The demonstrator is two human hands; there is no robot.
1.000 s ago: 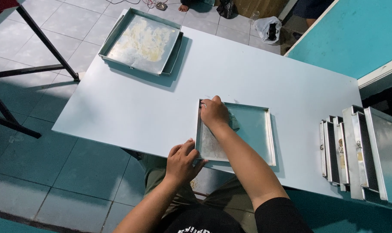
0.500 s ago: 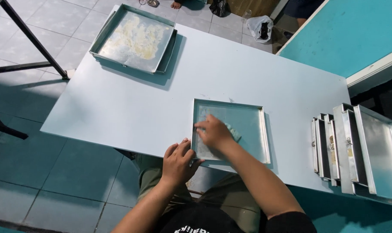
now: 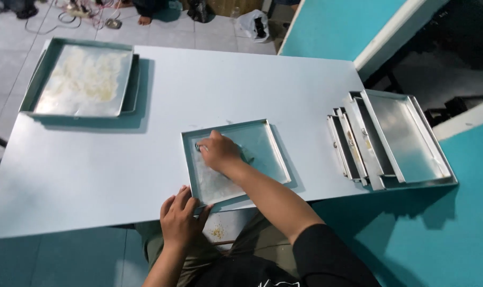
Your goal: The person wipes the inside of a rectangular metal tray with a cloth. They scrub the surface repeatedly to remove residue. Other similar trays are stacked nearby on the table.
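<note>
I observe a square metal tray (image 3: 262, 151) lying flat on the pale desk (image 3: 199, 85), near the middle of the near edge, with its near left corner at or just over that edge. My right hand (image 3: 218, 152) is inside the tray, in its left half, palm down and fingers curled over a small greenish cloth or pad (image 3: 246, 157) that shows just beyond the knuckles; the hand is closed on it and pressed to the tray floor. The part of the tray floor nearest me carries a whitish smear, while the far right part looks clean and reflective.

My left hand (image 3: 180, 217) sits at the near edge of the desk, fingers spread and touching the near left corner of the tray; it is open, steadying rather than clasping.

At the far left corner of the desk I note a stack of larger trays (image 3: 82, 79), the top one coated with a pale yellowish residue. At the right edge of the desk a set of empty metal trays (image 3: 390, 139) stands leaning on edge, one against another, partly overhanging the desk. Beyond the far edge, on the tiled floor (image 3: 199, 32), lie a white bag (image 3: 253, 24) and some cables (image 3: 76, 10). A teal wall (image 3: 337, 26) rises at the far right.
</note>
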